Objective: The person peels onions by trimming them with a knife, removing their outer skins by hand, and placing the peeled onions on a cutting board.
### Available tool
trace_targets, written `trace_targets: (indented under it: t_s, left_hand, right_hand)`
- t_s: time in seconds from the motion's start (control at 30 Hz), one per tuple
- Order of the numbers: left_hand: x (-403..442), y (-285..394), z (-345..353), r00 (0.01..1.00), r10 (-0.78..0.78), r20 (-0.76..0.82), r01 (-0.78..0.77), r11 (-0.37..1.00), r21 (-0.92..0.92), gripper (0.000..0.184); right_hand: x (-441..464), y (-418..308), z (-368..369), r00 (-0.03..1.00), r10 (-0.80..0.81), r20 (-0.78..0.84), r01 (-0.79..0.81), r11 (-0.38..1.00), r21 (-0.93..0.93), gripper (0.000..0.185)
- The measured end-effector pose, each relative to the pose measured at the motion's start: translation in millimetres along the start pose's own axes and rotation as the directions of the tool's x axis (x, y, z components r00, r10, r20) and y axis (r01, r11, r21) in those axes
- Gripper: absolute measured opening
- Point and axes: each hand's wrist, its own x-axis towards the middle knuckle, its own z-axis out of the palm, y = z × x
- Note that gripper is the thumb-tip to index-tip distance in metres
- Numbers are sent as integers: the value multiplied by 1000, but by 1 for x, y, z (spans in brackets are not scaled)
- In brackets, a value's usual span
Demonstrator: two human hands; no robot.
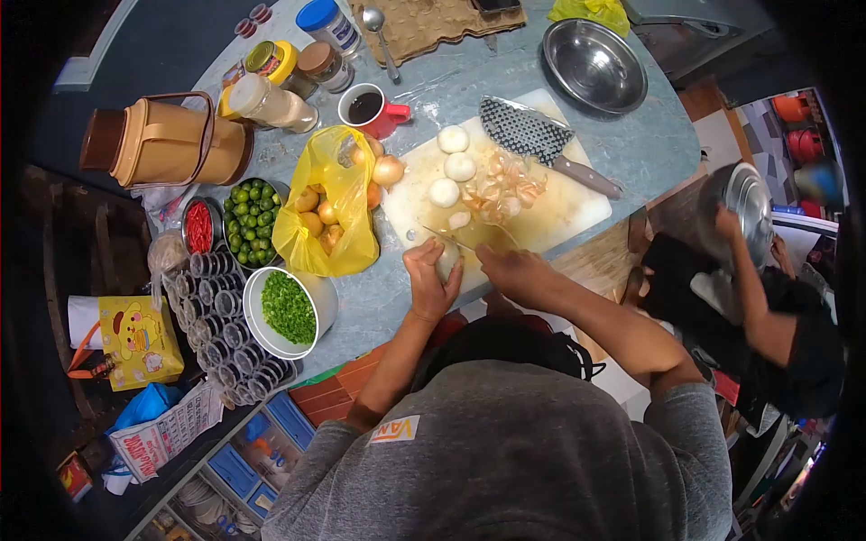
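My left hand (433,279) is wrapped round a pale peeled onion (446,259) at the near edge of the white cutting board (577,212). In my right hand (516,273) is a small knife (451,239), its thin blade reaching left over the onion. Behind my hands, three peeled white onions (444,192) stand in a row on the board, with brown onion skins (510,187) to their right. A wide patterned cleaver (526,131) with a grey handle lies across the board's far right part.
Left of the board are a yellow bag of onions (352,243), a bowl of chopped greens (289,307), green limes (253,221) and a red mug (383,113). A metal bowl (595,68) stands far right. Another person (767,307) holds a metal lid (735,212) at right.
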Motion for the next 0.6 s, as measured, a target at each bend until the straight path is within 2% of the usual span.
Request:
trace_targets:
  t_s: [0.03, 0.3, 0.4, 0.5, 0.6]
  left_hand:
    - [-2, 1, 1, 1000, 1, 2, -1, 1000, -5, 53]
    - [0, 0, -1, 1000, 10, 8, -9, 1000, -10, 53]
    - [5, 5, -5, 999, -35, 24, 35, 999, -16, 53]
    - [16, 17, -25, 992, -80, 103, 68, 991, 115, 51]
    - [16, 16, -40, 971, -180, 159, 174, 983, 53, 48]
  right_hand:
    - [3, 0, 2, 1000, -11, -24, 11, 1000, 7, 19]
    - [4, 4, 3, 987, 117, 106, -124, 991, 55, 18]
    - [9, 1, 8, 987, 129, 93, -134, 989, 55, 18]
    - [14, 3, 13, 991, 123, 53, -124, 992, 14, 17]
    - [11, 6, 17, 989, 135, 58, -138, 990, 40, 16]
